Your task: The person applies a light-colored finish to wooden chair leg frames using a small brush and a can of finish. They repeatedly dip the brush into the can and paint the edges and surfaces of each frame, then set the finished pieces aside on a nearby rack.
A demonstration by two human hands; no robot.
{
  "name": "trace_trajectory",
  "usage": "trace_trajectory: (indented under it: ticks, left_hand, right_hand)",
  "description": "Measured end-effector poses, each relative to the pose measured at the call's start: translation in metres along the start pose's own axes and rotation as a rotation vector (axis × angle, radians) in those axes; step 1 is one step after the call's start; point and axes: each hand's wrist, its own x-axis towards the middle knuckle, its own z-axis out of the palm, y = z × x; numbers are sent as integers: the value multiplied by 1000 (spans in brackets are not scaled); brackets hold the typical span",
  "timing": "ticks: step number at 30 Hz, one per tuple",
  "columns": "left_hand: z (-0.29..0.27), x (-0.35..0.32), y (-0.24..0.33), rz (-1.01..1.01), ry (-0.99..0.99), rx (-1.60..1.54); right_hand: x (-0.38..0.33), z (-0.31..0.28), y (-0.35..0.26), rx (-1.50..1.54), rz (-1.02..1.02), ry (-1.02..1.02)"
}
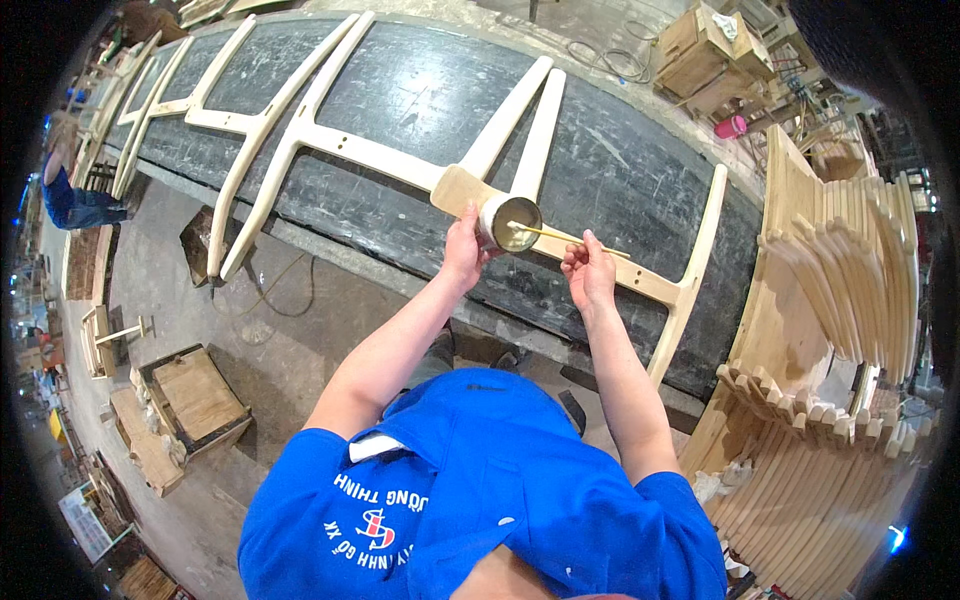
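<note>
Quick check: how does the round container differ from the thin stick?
Shape: the round container is wide and hollow, while the thin stick is slim and straight. Colour: the container is pale outside; the stick is yellowish. Hold: the left hand has the container, while the right hand pinches the stick. Shared: both are hand-held.

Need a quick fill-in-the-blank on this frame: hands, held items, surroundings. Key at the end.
1. The left hand holds a round, pale-sided, open-topped container; a thin yellow stick is in the ____ one.
2. The stick's far end dips into the ____.
3. The person's short-sleeved fabric shirt is ____.
4. Curved, pale wooden pieces are stacked on the person's ____ side.

Missing words: right; container; blue; right.
</note>
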Motion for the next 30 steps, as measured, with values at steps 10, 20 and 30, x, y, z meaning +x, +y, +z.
trace_trajectory:
  ticks: [10,20,30]
  left_hand:
    - [-69,6,-12,56,154,-161]
    - [-126,-42,-11,99,280,-228]
    - [-130,-54,-19,111,270,-204]
  right_hand:
    - [20,26,-34,-841,-581,-173]
    - [32,52,-19,-1347,-846,-407]
    - [41,58,-19,-1387,-777,-450]
